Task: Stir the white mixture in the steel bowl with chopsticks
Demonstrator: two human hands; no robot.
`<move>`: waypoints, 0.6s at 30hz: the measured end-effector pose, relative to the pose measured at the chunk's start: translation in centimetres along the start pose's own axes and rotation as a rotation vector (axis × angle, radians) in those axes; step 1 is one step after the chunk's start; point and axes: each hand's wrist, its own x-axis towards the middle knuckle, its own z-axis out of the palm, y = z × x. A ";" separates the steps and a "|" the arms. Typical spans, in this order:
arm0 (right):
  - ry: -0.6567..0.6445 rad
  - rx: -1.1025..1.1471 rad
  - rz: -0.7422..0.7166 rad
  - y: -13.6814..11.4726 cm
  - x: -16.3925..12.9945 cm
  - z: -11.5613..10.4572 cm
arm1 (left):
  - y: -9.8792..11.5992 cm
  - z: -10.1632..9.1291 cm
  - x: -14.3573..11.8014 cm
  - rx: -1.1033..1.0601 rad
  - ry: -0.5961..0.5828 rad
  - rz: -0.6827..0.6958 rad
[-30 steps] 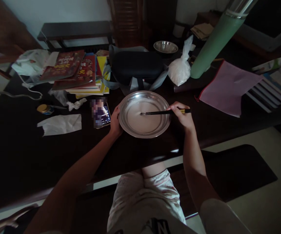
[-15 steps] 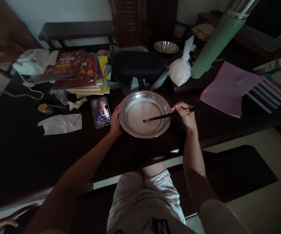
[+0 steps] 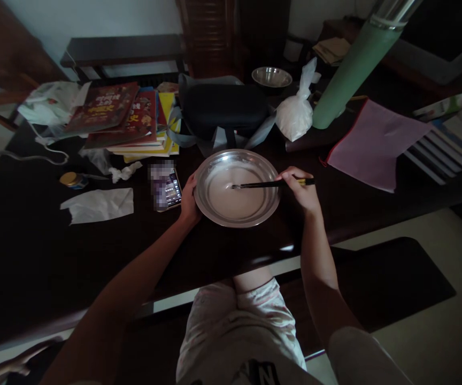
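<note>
A round metal basin (image 3: 237, 220) rests on the dark table in front of me, with a pale, milky liquid (image 3: 235, 200) in it. My left hand (image 3: 190, 200) grips the basin's left rim. In my right hand (image 3: 301, 190) is a pair of black chopsticks (image 3: 269, 184), closed in the fingers just outside the right rim. Their tips dip into the liquid near the middle of the basin. A phone (image 3: 170, 187) with a lit screen lies just left of my left hand.
Behind the basin sits a black case (image 3: 226, 109). A tied bag of white powder (image 3: 295, 115) and a green cylinder (image 3: 353, 77) stand to its right, near a pink pouch (image 3: 375, 144). Books (image 3: 106, 109), a tissue (image 3: 98, 206) and a small jar (image 3: 74, 180) lie left. Another metal bowl (image 3: 271, 77) is farther back.
The chopstick tips have moved a little left and up within the liquid, and my right hand has shifted slightly with them. My left hand stays on the rim.
</note>
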 end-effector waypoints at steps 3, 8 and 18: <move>0.067 0.036 0.028 0.0 0.0 0.0 | 0.0 -0.1 0.0 -0.017 0.031 -0.016; -0.058 0.017 -0.010 0.0 0.0 0.1 | -0.2 -0.3 0.2 -0.006 -0.026 0.004; -0.073 -0.003 0.016 -0.3 0.0 0.1 | -0.3 -0.3 0.3 -0.002 -0.037 0.020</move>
